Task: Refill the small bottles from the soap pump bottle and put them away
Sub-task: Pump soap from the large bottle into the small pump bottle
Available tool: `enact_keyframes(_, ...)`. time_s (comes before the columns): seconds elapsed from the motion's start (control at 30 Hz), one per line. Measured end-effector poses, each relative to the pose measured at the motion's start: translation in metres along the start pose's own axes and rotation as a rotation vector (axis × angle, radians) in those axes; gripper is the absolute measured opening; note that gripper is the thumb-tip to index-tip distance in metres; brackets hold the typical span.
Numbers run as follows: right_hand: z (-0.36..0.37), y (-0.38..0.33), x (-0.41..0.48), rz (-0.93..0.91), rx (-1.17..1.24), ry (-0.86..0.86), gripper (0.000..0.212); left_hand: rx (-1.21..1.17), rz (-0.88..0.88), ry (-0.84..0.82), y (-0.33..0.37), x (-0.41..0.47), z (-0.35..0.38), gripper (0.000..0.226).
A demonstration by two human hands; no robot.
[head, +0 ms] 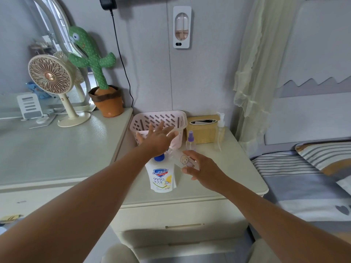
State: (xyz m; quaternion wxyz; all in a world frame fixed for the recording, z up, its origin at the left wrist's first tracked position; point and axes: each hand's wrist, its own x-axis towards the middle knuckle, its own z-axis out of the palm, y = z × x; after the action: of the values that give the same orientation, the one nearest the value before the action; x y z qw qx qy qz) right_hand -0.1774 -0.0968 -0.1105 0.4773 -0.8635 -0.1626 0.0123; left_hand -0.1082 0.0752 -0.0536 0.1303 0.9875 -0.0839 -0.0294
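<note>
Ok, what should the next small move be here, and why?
Probably press the left hand down to work the pump. That hand is open, fingers spread, over the top of the soap bottle, while the right hand holds a small bottle tilted toward it. The spout is hidden under the left hand, so I cannot confirm that the mouth is lined up.

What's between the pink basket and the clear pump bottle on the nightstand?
Head view: a tan tissue box, with a small purple-capped spray bottle standing in front of its left end.
</note>
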Motion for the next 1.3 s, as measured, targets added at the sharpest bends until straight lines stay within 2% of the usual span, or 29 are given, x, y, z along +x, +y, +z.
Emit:
enact_keyframes(0.1, -0.001, 0.0, -0.001, -0.014, -0.029, 0.002, 0.048, 0.001, -0.01, 0.018, -0.007, 0.01, 0.005, 0.055)
enact_keyframes(0.5, 0.003, 0.006, 0.002, 0.022, 0.008, -0.017, 0.049, -0.007, -0.052, 0.025, 0.0, 0.0, 0.007, 0.05)
enact_keyframes(0.67, 0.001, 0.004, 0.001, 0.009, 0.014, -0.007, 0.049, -0.008, -0.01, 0.029, -0.001, 0.003, 0.003, 0.053)
enact_keyframes(0.87, 0.002, 0.003, 0.0, 0.001, -0.002, -0.003, 0.048, -0.003, -0.036, 0.024, -0.002, 0.003, 0.003, 0.054)
enact_keyframes(1.17, 0.004, 0.006, 0.003, 0.022, -0.008, -0.01, 0.049, 0.017, -0.038, 0.004, 0.008, -0.01, -0.001, 0.047)
enact_keyframes(1.3, 0.003, 0.004, 0.002, 0.01, -0.025, -0.002, 0.049, 0.02, 0.023, -0.001, 0.006, -0.006, -0.002, 0.05)
